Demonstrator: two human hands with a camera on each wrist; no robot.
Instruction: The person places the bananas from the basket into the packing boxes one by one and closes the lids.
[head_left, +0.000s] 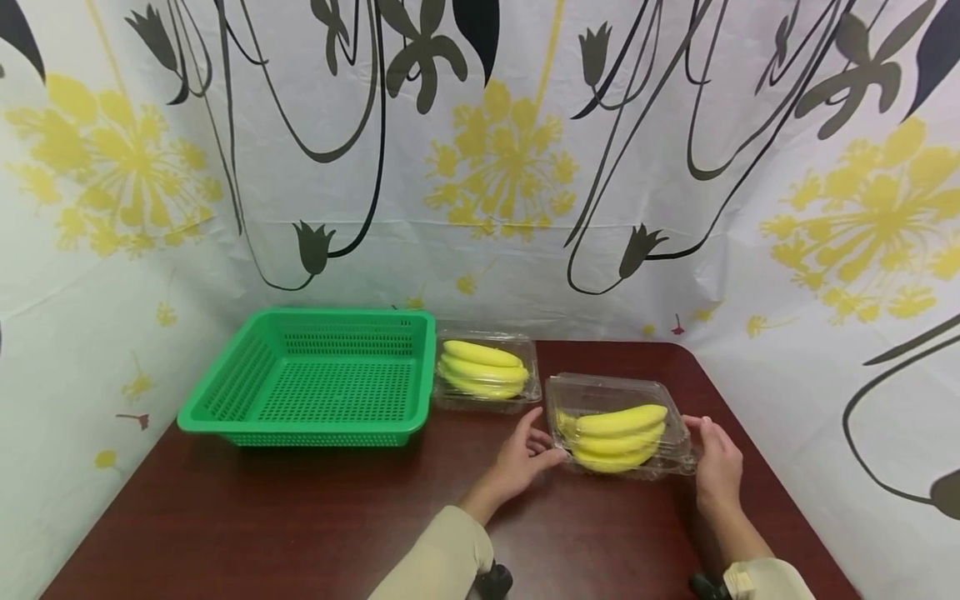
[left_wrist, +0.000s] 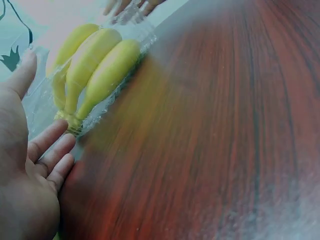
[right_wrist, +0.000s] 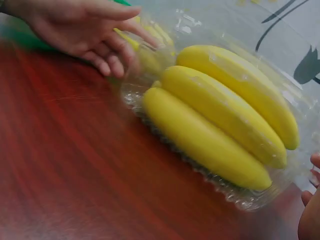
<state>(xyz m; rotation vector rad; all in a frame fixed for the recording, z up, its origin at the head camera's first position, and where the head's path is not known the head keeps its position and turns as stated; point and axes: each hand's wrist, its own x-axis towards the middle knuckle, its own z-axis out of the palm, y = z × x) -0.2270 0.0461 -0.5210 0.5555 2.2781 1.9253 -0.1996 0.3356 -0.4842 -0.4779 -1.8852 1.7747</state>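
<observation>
A clear plastic clamshell box (head_left: 600, 385) stands on the right part of the table with a bunch of yellow bananas (head_left: 618, 439) inside. My left hand (head_left: 516, 458) is at the box's left end, its thumb and fingers spread apart, as the left wrist view shows. At the opposite end my right hand (head_left: 720, 471) has its fingertips right at the box's edge. In the right wrist view the bananas (right_wrist: 215, 130) show through the lid, while only part of the right hand (right_wrist: 311, 200) appears at the frame's edge.
Another clear box (head_left: 531, 367) holding bananas (head_left: 483, 371) sits behind and to the left. Beside it is a green plastic basket (head_left: 303, 428) with slotted walls. A patterned cloth (head_left: 480, 275) hangs behind the dark red wooden table (head_left: 300, 517) and at both sides.
</observation>
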